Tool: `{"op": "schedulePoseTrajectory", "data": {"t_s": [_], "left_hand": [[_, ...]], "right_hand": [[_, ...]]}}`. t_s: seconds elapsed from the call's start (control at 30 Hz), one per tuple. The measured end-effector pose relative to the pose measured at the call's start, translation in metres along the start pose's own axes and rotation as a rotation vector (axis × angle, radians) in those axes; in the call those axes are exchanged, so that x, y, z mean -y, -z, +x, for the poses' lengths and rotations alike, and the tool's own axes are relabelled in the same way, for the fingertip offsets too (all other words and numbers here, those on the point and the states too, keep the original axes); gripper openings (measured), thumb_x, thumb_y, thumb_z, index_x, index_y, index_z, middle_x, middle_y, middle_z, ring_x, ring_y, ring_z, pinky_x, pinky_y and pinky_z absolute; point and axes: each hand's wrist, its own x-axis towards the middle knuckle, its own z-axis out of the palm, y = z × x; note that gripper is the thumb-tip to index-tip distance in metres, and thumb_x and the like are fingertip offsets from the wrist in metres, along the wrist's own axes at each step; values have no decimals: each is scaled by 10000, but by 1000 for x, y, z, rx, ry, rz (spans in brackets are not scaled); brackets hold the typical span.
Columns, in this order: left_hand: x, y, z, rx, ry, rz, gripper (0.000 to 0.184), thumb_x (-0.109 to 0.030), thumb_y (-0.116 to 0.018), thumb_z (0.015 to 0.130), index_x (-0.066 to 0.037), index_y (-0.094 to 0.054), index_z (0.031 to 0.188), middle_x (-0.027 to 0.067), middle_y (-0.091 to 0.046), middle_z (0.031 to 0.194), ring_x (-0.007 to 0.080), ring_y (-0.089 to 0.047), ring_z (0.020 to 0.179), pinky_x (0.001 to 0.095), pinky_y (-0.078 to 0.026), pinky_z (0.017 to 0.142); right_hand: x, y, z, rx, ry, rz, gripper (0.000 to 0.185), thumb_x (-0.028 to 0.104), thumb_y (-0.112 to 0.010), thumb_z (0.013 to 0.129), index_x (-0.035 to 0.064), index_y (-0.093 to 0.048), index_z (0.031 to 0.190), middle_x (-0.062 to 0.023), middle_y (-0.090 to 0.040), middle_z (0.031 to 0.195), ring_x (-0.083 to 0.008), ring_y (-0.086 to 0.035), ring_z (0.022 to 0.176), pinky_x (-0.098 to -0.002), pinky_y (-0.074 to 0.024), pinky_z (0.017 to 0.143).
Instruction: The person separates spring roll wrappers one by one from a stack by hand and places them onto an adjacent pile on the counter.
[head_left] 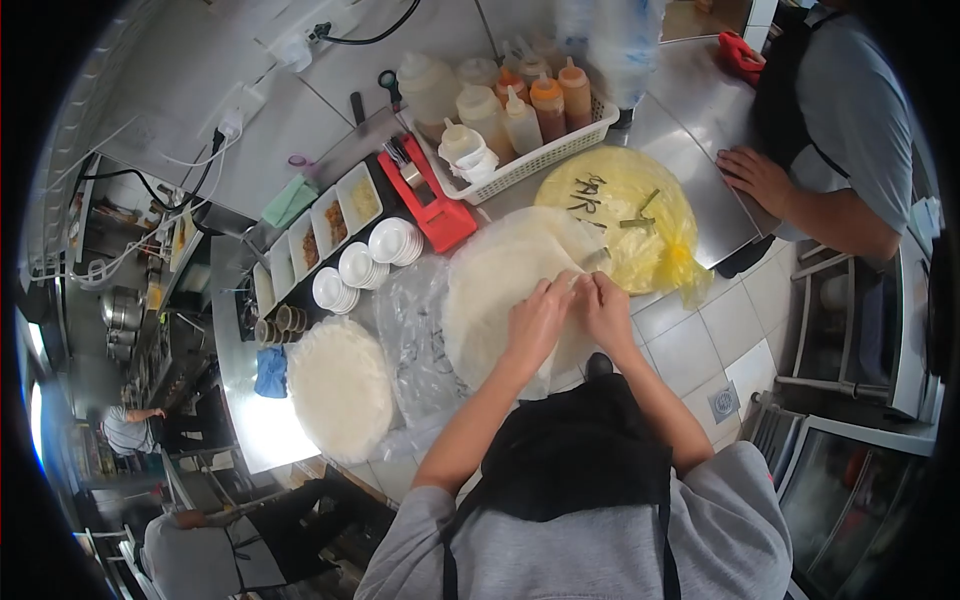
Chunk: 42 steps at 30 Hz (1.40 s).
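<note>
Over the metal counter, my left hand and my right hand are close together, fingers pinching the edge of a large, thin, pale round flatbread. Its far part spreads out beyond my hands, and its upper right edge lies against a yellow plastic bag with black lettering and a knotted end. To the left lies a crumpled clear plastic bag with dark writing. Farther left rests a round stack of similar pale flatbreads. My fingertips partly hide the pinched edge.
Behind the flatbread stand a white basket of squeeze bottles, a red tape dispenser, stacked white bowls and topping trays. A blue cloth lies at the left. A person's hand rests on the counter at right.
</note>
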Motion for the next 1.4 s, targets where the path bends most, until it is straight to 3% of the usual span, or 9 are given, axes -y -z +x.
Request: {"op": "schedulePoseTrajectory", "data": {"t_s": [0.13, 0.23, 0.33, 0.5, 0.77, 0.93, 1.03, 1.27, 1.4], "left_hand": [[3, 6, 3, -72, 38, -26, 190, -217, -553, 852, -66, -644, 923, 98, -618, 838, 316, -610, 726, 413, -489, 619], [22, 21, -1, -238, 28, -14, 189, -248, -514, 880, -89, -614, 898, 69, -611, 859, 308, -612, 700, 412, -491, 602], [32, 38, -8, -245, 73, -69, 213, -269, -511, 889, -79, -606, 904, 81, -616, 842, 311, -606, 712, 408, -480, 602], [24, 39, -18, -224, 81, -141, 194, -244, -519, 885, -70, -604, 898, 97, -625, 851, 330, -597, 747, 404, -473, 619], [53, 68, -35, -364, 271, -254, 205, -208, -509, 890, -27, -597, 929, 187, -617, 886, 384, -581, 814, 421, -456, 690], [57, 66, -54, -158, 253, -179, 201, -194, -499, 891, -36, -564, 998, 193, -604, 921, 387, -578, 838, 431, -456, 702], [67, 50, -53, -84, 195, -102, 201, -183, -512, 876, -48, -546, 1022, 184, -601, 942, 369, -587, 846, 430, -462, 712], [49, 36, -4, -193, 159, -167, 284, -270, -629, 807, -65, -595, 1001, 157, -634, 880, 331, -606, 822, 407, -467, 696], [50, 34, 18, -30, 176, -108, 230, -296, -615, 817, -89, -620, 917, 135, -641, 798, 322, -614, 766, 405, -470, 648]], "right_hand": [[-4, -1, -5, -46, -51, 7, 287, 201, -501, 902, -33, -531, 739, -178, -488, 565, -249, -473, 489, -352, -381, 504], [-32, 7, -5, -110, 20, -104, 296, 210, -503, 904, -35, -532, 740, -151, -452, 536, -183, -474, 491, -341, -372, 492], [-17, 22, -14, -24, -157, 19, 287, 224, -524, 891, -25, -548, 753, -156, -472, 541, -218, -481, 502, -350, -383, 504], [-3, 4, -1, -96, 233, -176, 221, 229, -635, 799, 12, -601, 819, -209, -596, 661, -350, -617, 667, -392, -463, 573], [-6, 18, 23, 9, 124, -237, 181, 160, -654, 759, -9, -589, 746, -203, -511, 590, -346, -504, 521, -382, -387, 503], [15, 21, 24, 209, 218, -206, 188, 169, -650, 712, 30, -606, 831, -175, -585, 663, -339, -582, 636, -407, -452, 573], [17, 0, 37, 307, 367, -497, 202, 186, -609, 719, 60, -615, 877, -174, -625, 748, -343, -609, 724, -437, -480, 633], [9, -25, 53, 328, 317, -447, 169, 169, -578, 731, 71, -635, 856, -177, -626, 741, -354, -610, 713, -441, -484, 638], [15, -22, 59, 351, 402, -399, 170, 223, -621, 746, 60, -636, 793, -163, -620, 697, -346, -608, 671, -425, -481, 614]]}}
